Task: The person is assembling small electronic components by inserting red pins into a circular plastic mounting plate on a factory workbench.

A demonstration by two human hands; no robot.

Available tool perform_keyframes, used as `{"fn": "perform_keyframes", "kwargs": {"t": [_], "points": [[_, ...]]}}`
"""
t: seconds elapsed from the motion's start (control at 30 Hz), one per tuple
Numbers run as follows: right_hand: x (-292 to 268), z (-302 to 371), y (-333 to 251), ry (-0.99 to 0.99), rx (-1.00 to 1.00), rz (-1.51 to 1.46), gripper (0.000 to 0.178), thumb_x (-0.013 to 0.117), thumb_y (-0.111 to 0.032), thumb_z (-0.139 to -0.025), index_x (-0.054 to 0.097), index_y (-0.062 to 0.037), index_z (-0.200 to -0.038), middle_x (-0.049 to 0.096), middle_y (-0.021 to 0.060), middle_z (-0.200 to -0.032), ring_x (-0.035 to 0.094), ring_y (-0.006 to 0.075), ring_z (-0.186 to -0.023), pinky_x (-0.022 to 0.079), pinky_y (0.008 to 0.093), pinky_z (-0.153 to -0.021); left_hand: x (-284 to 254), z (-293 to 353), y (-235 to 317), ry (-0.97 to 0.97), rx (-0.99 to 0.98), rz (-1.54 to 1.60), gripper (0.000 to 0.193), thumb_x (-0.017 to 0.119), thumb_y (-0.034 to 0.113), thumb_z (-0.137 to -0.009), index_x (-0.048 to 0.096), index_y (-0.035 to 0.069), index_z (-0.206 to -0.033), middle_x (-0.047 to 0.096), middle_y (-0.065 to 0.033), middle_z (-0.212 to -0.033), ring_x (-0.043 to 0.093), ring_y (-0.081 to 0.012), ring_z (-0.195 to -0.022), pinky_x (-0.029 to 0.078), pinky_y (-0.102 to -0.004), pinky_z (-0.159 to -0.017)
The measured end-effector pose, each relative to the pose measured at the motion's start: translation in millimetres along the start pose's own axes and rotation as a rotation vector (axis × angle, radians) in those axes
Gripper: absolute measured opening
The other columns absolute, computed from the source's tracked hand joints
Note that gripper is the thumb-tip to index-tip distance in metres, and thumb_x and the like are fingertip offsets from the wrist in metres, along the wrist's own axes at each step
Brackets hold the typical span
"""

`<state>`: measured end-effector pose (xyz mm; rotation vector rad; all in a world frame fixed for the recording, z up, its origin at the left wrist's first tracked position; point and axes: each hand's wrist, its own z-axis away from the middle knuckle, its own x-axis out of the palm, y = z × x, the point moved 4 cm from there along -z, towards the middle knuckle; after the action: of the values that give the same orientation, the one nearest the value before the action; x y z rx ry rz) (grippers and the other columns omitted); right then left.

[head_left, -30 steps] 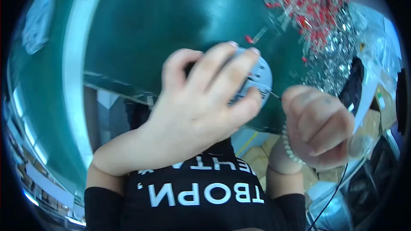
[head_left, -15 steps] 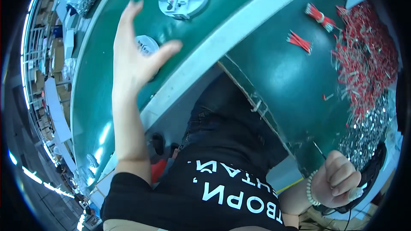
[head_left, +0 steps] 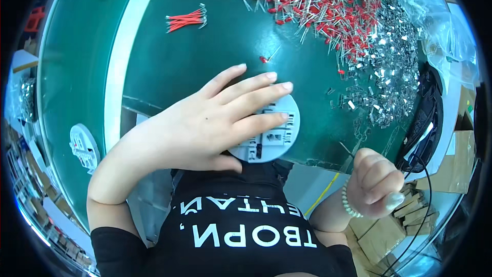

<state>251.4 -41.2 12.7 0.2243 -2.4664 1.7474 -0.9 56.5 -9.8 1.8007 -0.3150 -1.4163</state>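
Observation:
A round light-grey plastic housing (head_left: 288, 138) with raised slots and small fittings lies at the near edge of the green table. Over it my left hand (head_left: 215, 123) is spread, fingers apart, hiding its left part. Whether the palm presses on it cannot be made out. My right hand (head_left: 376, 182) is closed beside the table's near edge, to the right of the housing. From it sticks out a thin dark pointed tool (head_left: 346, 149), its handle hidden in the fist. A single red LED (head_left: 264, 59) with wire legs lies beyond my left fingertips.
At the back lies a heap of red LEDs (head_left: 318, 2), next to a pile of small shiny metal pieces (head_left: 392, 66). Bundled red wires (head_left: 186, 20) lie back left. Another grey housing (head_left: 84, 146) is beyond the pale rail (head_left: 120, 66). A black bag (head_left: 423, 123) and cardboard boxes (head_left: 382, 236) stand right.
The view has swung right. My left hand has come from over the left green surface to the table, where a grey housing now lies under it. My right hand stays closed on the tool.

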Motion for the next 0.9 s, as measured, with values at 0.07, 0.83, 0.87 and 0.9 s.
{"fn": "perform_keyframes", "kwargs": {"t": [0.07,0.83,0.87,0.9], "points": [[-0.3,-2.2,-1.3,-0.127,0.021,0.112,0.042,0.050,-0.039,-0.101,0.049,-0.0135,-0.067,0.041,-0.0054,-0.053,0.029,0.0104,-0.042,0.022,0.0291,-0.049,-0.6,-14.2,-2.0,0.016,0.006,0.012,0.061,0.081,0.027,-0.072,0.061,0.011,-0.127,0.051,-0.0174,-0.140,0.047,-0.0391,-0.131,0.037,-0.0478,-0.109],[-4.9,-28.6,19.2,0.029,0.069,0.579,0.023,0.077,-0.028,-0.073,0.066,-0.0074,-0.069,0.051,-0.0004,-0.055,0.044,0.0153,-0.044,0.029,0.0305,-0.047,-6.2,-126.0,-30.3,0.280,0.260,-0.257,0.015,0.071,0.011,-0.076,0.063,0.007,-0.088,0.061,-0.0058,-0.095,0.060,-0.0254,-0.093,0.047,-0.0370,-0.083],[-5.6,-28.4,19.2,0.025,0.078,0.611,0.023,0.077,-0.028,-0.071,0.066,-0.0073,-0.069,0.052,-0.0001,-0.055,0.045,0.0158,-0.045,0.030,0.0305,-0.047,-0.6,-133.5,-24.5,0.256,0.286,-0.250,0.015,0.072,0.011,-0.076,0.063,0.006,-0.087,0.061,-0.0062,-0.094,0.060,-0.0259,-0.092,0.048,-0.0376,-0.082],[-4.8,-28.0,17.9,0.023,0.077,0.609,0.023,0.077,-0.028,-0.071,0.066,-0.0073,-0.069,0.052,-0.0001,-0.055,0.045,0.0158,-0.045,0.030,0.0305,-0.047,4.6,-137.7,-21.1,0.257,0.285,-0.252,0.015,0.072,0.011,-0.076,0.063,0.006,-0.087,0.061,-0.0062,-0.094,0.060,-0.0259,-0.092,0.048,-0.0376,-0.082]]}}
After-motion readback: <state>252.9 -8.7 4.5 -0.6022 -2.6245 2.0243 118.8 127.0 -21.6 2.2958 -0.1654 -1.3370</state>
